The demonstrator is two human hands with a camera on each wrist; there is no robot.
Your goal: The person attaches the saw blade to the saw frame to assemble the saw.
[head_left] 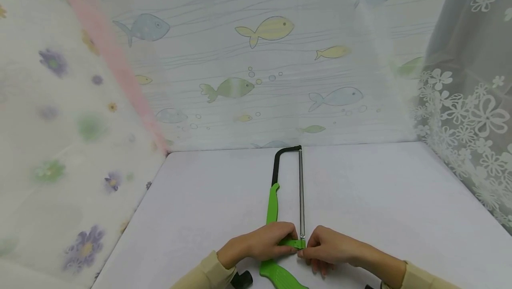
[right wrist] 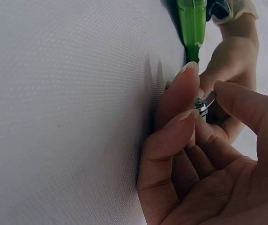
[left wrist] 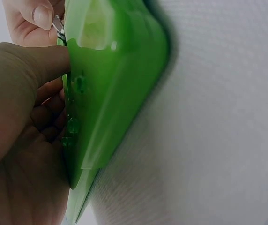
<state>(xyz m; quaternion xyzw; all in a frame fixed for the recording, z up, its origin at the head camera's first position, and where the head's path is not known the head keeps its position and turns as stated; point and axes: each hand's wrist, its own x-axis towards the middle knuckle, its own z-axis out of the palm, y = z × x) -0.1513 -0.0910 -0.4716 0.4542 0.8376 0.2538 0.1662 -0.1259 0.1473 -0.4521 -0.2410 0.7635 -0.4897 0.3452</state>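
A hacksaw (head_left: pixel 272 204) with a green handle and black front frame lies on the white table, its blade (head_left: pixel 302 191) toward the right. My left hand (head_left: pixel 270 240) grips the green frame near the blade's lower end, its thumb on the green plastic (left wrist: pixel 120 93) in the left wrist view. At that same end my right hand (head_left: pixel 334 244) works with curled fingers. In the right wrist view its thumb and fingers pinch a small metal wing nut (right wrist: pixel 210 99). Part of the nut is hidden by the fingers.
The white tabletop (head_left: pixel 200 191) reaches back to a fish-printed curtain (head_left: pixel 256 58). Floral cloth (head_left: pixel 80 146) hangs at the left and lace (head_left: pixel 472 120) at the right. A black object (head_left: pixel 242 279) sits by the left wrist.
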